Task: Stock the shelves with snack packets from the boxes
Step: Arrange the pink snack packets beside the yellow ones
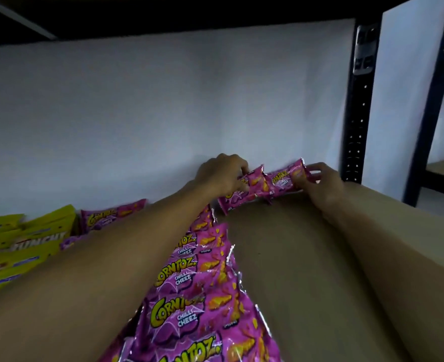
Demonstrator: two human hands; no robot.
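Observation:
Both my arms reach deep into a shelf bay. My left hand [222, 173] grips a pink Corntoz snack packet [256, 181] at the back wall, and my right hand [320, 178] pinches the right end of a second pink packet [285, 180] beside it. The two packets stand on edge, touching each other, above a third that lies flat [232, 201]. A row of overlapping pink Corntoz packets [189, 291] runs from the near edge back toward my left hand, partly hidden under my left forearm.
The brown shelf board [288, 270] lies bare to the right of the pink row. Yellow snack packets [25, 244] are stacked at the left, with another pink packet [111, 214] behind them. A black slotted upright [356, 121] stands at the right; a white wall [150, 105] backs the shelf.

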